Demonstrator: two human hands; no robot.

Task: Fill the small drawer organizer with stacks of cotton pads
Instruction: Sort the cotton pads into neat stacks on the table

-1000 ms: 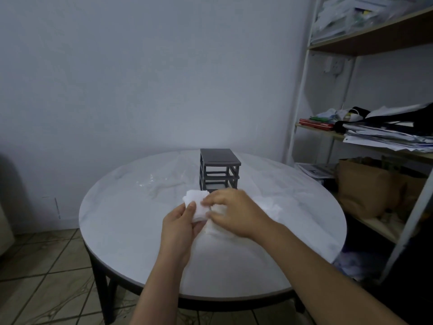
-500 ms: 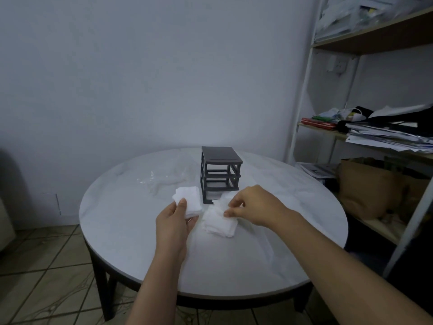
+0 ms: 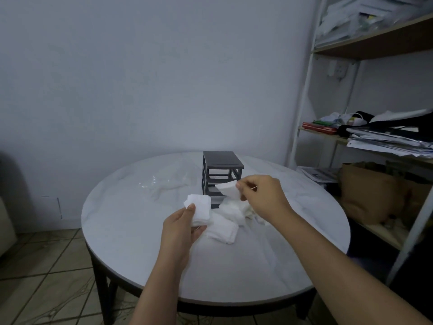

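A small dark grey drawer organizer [image 3: 221, 164] stands near the middle of the round white table [image 3: 140, 242]; its frame looks open, with no drawers visible. My left hand [image 3: 180, 228] holds a small stack of white cotton pads [image 3: 198, 207] just left of the organizer's front. My right hand [image 3: 260, 195] pinches a single cotton pad [image 3: 228, 188], lifted in front of the organizer. A loose pile of cotton pads [image 3: 226, 222] lies on the table between my hands.
A crumpled clear plastic wrapper [image 3: 168, 184] lies left of the organizer. A shelf unit [image 3: 302, 95] with papers, clothes and a brown bag [image 3: 365, 193] stands at the right. Tiled floor shows at the lower left.
My right hand has lifted one pad off the pile and raised it in front of the organizer. The left hand keeps its stack in about the same place.
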